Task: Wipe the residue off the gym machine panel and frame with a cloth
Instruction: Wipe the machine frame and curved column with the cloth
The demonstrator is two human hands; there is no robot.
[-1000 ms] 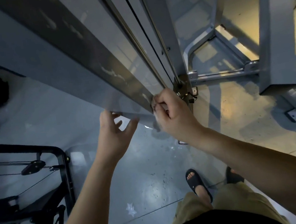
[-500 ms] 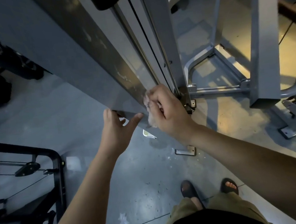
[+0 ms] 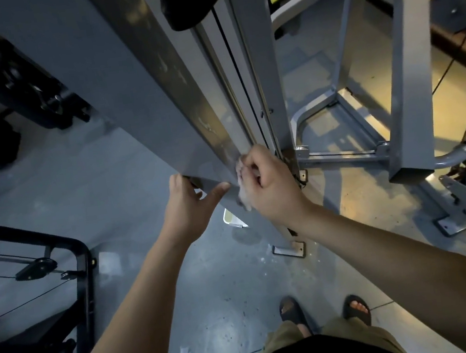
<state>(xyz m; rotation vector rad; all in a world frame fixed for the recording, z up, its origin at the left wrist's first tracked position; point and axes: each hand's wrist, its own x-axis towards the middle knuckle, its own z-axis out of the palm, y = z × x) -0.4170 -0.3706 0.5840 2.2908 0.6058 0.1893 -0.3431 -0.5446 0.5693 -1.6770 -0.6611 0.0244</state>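
A tall grey machine panel [image 3: 139, 105] runs from the top down to the middle, with a shiny edge strip [image 3: 185, 93] that carries pale residue smears. My right hand [image 3: 272, 189] is shut on a small whitish cloth [image 3: 244, 195] and presses it against the panel's lower corner, beside the cables and guide rods [image 3: 246, 85]. My left hand [image 3: 190, 208] grips the panel's bottom edge, thumb on the front face and fingers hooked underneath. Most of the cloth is hidden inside my fist.
Grey frame uprights and floor brackets [image 3: 406, 64] stand to the right. A black cable machine [image 3: 60, 273] sits at lower left, more dark equipment [image 3: 46, 94] at upper left. The concrete floor [image 3: 212, 297] is speckled with debris; my sandalled feet [image 3: 323, 309] stand below.
The view has tilted up, so the panel's base and floor plate show more. My right hand has slid slightly down the panel corner with the cloth. My left hand keeps its grip on the edge.
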